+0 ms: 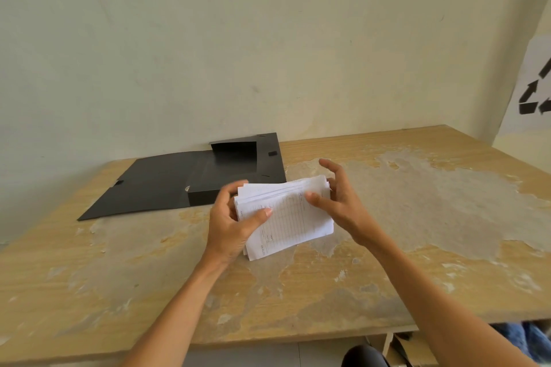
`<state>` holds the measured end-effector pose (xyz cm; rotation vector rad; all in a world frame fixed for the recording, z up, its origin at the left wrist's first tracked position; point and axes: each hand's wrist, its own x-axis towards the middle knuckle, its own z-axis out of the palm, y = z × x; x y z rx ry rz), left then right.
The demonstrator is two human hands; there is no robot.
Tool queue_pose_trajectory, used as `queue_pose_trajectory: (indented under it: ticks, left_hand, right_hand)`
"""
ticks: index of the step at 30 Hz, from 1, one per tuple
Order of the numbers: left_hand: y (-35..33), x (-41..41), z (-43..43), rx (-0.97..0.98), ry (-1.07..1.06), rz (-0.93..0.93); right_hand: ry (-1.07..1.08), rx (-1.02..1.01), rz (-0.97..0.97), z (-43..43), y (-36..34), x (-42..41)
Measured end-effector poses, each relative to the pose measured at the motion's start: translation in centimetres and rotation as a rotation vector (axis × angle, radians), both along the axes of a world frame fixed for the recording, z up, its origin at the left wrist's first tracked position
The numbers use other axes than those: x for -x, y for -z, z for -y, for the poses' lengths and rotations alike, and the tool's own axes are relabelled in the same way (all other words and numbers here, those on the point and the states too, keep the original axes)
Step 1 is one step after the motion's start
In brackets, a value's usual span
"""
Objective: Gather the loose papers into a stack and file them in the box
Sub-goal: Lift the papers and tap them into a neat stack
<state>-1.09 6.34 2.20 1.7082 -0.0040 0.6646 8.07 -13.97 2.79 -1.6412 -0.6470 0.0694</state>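
A stack of white printed papers (293, 222) is held just above the middle of the worn wooden table (417, 217), its sheets slightly fanned at the top edge. My left hand (231, 223) grips the stack's left side, thumb on the top sheet. My right hand (337, 199) holds the right side, thumb pressed on top and fingers curled behind the far edge. A black file box (235, 170) lies open behind and left of the stack, its lid flap (143, 188) spread flat on the table to the left.
A pale wall runs along the table's back edge. A white sheet with a black recycling symbol (533, 89) hangs at the right. Below the table's front edge are cardboard (399, 348) and a dark object (363, 356).
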Motion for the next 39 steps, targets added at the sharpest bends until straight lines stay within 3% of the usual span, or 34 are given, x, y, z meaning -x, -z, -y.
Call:
queue_pose_trajectory:
  ticks: [3,7,13,15,18,23,26,31,39]
  left_hand:
    - [-0.3,-0.1,-0.8,-0.165,-0.005,0.070]
    - [-0.8,-0.5,-0.9,-0.448,-0.063,0.111]
    - [-0.3,-0.4,-0.4,-0.468,-0.127,0.169]
    - [0.0,-0.3,0.0,-0.419,-0.119,0.160]
    - [0.2,0.0,0.5,-0.190,-0.084,0.071]
    - [0.1,0.3,1.6,0.098,0.018,-0.102]
    - [0.2,0.1,1.6,0.255,0.062,-0.153]
    - [0.2,0.3,2.2,0.192,0.159,-0.163]
    - [1.0,0.6,2.4,0.157,0.165,-0.226]
  right_hand:
    - [-0.002,0.146,0.171,0.5,-0.4,-0.3]
    - [0.034,0.197,0.234,0.6,-0.9,-0.3]
    - [0.045,0.223,0.288,0.7,-1.1,0.0]
    - [0.048,0.194,0.276,0.7,-0.9,0.1]
    - [0.041,0.136,0.230,1.1,-0.9,0.2]
    - [-0.159,-0.019,-0.212,1.2,-0.1,0.4]
    - [-0.232,-0.051,-0.293,1.2,0.6,0.4]
    - [-0.169,-0.043,-0.201,0.4,0.6,0.7]
    - [-0.168,-0.067,-0.297,0.1,1.3,0.7]
